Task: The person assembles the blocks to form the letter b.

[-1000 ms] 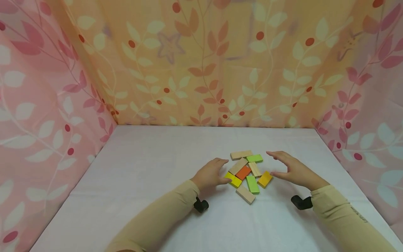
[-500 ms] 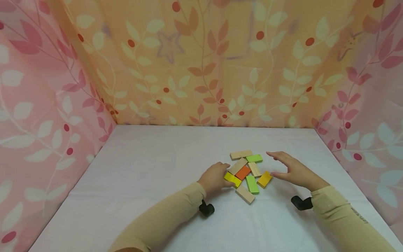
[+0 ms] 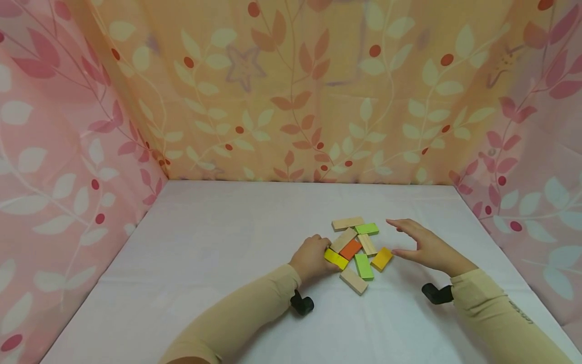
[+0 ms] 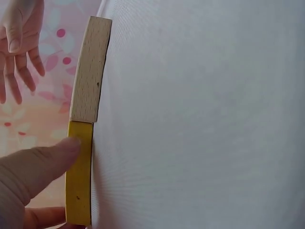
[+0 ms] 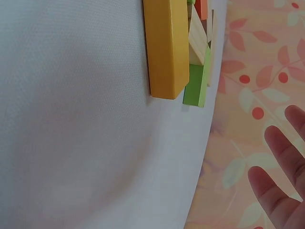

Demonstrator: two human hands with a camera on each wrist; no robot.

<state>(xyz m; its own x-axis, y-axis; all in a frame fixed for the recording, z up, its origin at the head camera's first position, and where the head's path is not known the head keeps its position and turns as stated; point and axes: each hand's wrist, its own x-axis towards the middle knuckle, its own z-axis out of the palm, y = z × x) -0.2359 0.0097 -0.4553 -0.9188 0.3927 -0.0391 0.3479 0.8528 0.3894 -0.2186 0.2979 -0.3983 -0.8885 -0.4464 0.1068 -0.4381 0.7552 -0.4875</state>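
My left hand (image 3: 313, 259) pinches a yellow wooden block (image 3: 336, 259) at the left side of a loose group of blocks. In the left wrist view the thumb (image 4: 50, 160) presses the long side of that block, and a fingertip shows at its end. A plain wood block (image 4: 90, 71) lies end to end with it there. To the right of the group my right hand (image 3: 427, 247) hovers with its fingers spread and holds nothing. Closest to its thumb is an amber block (image 3: 382, 259), large in the right wrist view.
Around these lie an orange-red block (image 3: 351, 249), two green blocks, one (image 3: 364, 267) in front and one (image 3: 367, 229) behind, and several plain wood blocks. A white cloth (image 3: 204, 253) covers the table; a patterned curtain (image 3: 291, 91) hangs at its back and sides.
My left hand has moved right to the group, and its thumb and fingers have closed on the yellow block. The right hand has hardly moved.
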